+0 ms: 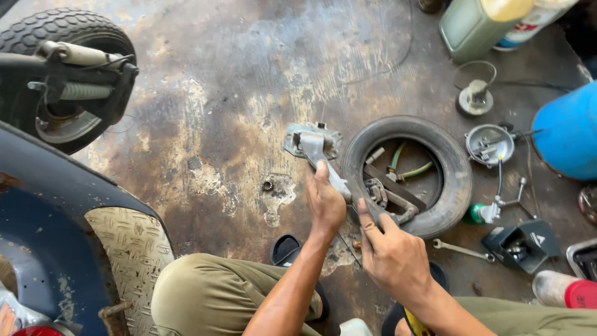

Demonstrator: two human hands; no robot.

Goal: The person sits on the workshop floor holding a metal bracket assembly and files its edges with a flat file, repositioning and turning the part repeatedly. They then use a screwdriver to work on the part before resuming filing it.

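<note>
Both hands: on one long grey metal bracket assembly [323,163] held just above the floor, its far end a boxy plate, its near end reaching over the rim of a small tyre [407,174].
Left hand [324,202]: clenched around the middle of the bracket's arm, thumb pointing up along it.
Right hand [392,252]: fingers closed on the near end, forefinger stretched toward the curved grey part beside the tyre's rim — whether it pinches a fastener there I cannot tell.
Tyre: lying flat on the floor [236,93], with a dark flat bar, a green hose and small metal bits resting inside it.
Risk, slip: the floor looks oily and stained (the metal likely is too), so a greasy grip could let the bracket twist out and drop onto the sandalled feet just below.
Risk, pinch: the right forefinger lies close to where the parts meet — a sudden shift of the arm could trap it.
Risk, lost parts: a small nut-like ring [268,185] lies loose on the floor near the left hand; anything freed from the bracket could roll away likewise or vanish into the tyre's clutter.
Nearby: a spanner [461,250] on the floor by the right hand, a blue drum [569,134] at the right edge, a scooter wheel [62,74] well apart at far left.
</note>
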